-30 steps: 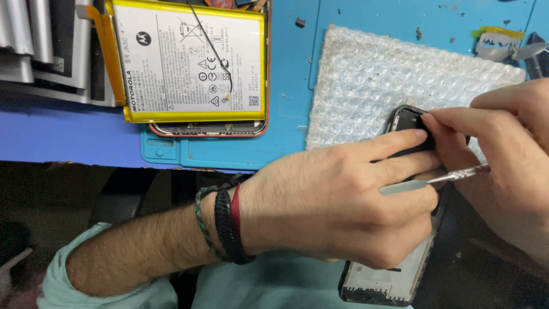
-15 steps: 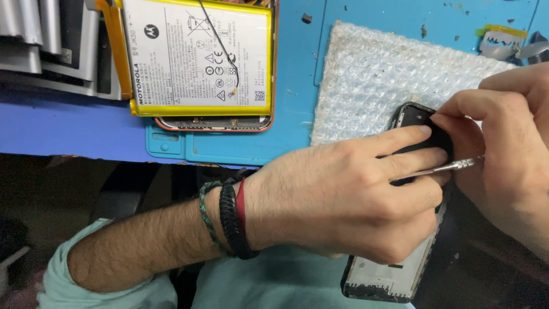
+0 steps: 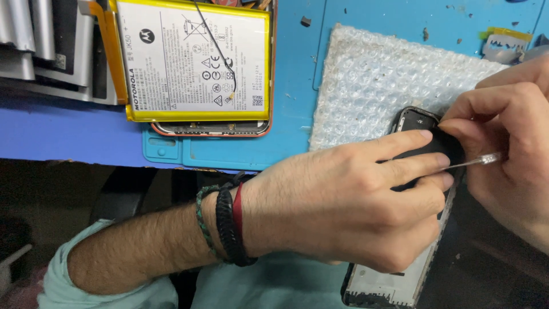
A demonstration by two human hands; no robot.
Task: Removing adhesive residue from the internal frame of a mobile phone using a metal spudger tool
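left hand (image 3: 343,206) was wrapped over the opened phone (image 3: 400,246) at lower right of the frame, fingers curled, gripping it. right hand (image 3: 509,143) pinched a thin metal tool (image 3: 474,162) against the phone's upper edge, over the bubble wrap (image 3: 377,86).

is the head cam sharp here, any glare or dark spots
Head view: mostly sharp, evenly lit; mild sheen on the white bubble-wrap sheet and the thin metal tool in the right hand; the left hand is crisp; under the blue table edge it falls dark.
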